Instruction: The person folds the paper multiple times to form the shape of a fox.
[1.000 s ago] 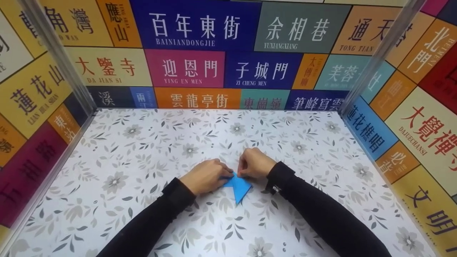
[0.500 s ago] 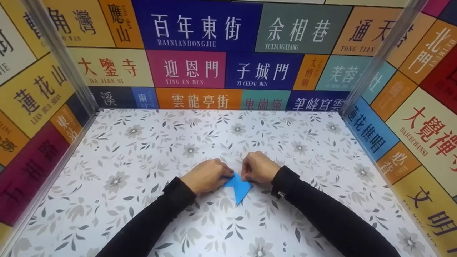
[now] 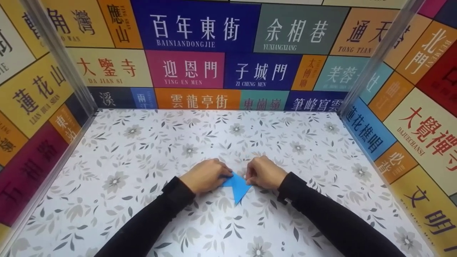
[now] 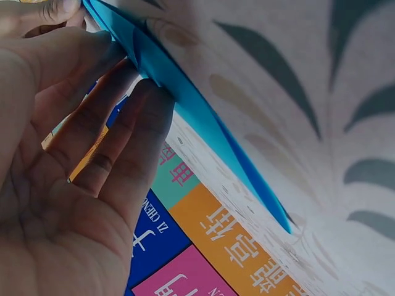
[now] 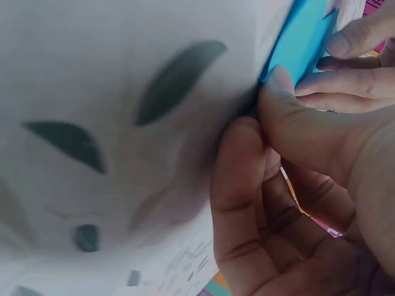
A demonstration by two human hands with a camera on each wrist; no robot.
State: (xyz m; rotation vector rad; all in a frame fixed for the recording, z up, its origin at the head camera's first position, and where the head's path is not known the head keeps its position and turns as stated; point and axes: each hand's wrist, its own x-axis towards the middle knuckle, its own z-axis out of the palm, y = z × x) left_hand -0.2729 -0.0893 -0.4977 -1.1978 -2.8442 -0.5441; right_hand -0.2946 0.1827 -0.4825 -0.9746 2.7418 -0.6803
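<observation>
A small folded sheet of blue paper point(image 3: 240, 187) lies on the patterned tabletop, one sharp point toward the person. My left hand point(image 3: 208, 175) rests at its left side and covers part of it. In the left wrist view, the left fingertips point(image 4: 157, 92) press on the paper point(image 4: 203, 129), whose layers part slightly along the edge. My right hand point(image 3: 263, 173) is at the paper's right corner. Seen from the right wrist, the thumb point(image 5: 281, 83) lies on the corner of the paper point(image 5: 302, 43), with the curled index finger point(image 5: 237, 166) close against it.
The white tabletop point(image 3: 117, 153) has a grey flower and leaf print. Panels with coloured Chinese lettering point(image 3: 200, 25) enclose the back and both sides. Clear corner posts point(image 3: 378, 53) stand at the rear. Both forearms are in black sleeves point(image 3: 142, 217).
My right hand has slid along the paper's upper right edge, toward the person and to the right, down to the right corner. The left hand has stayed in place on the paper.
</observation>
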